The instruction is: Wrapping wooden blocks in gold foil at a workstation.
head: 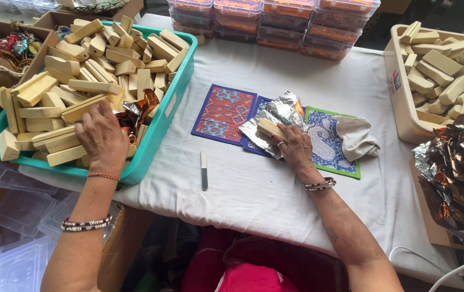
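Nearest on the white-clothed counter (253, 189) lies a small nail file with a dark handle (204, 170), untouched. Just beyond it, the right hand (297, 148) pinches a pale wooden block (270, 128) against a crinkled sheet of silver foil (278, 113) spread over patterned cloth mats (224, 113); holding the block square on the foil should keep the wrap neat. Farther left, the left hand (102, 138), fingers curled downward, rests among the blocks in the teal plastic tub (159, 127), beside a scrap of copper-coloured foil (137, 111).
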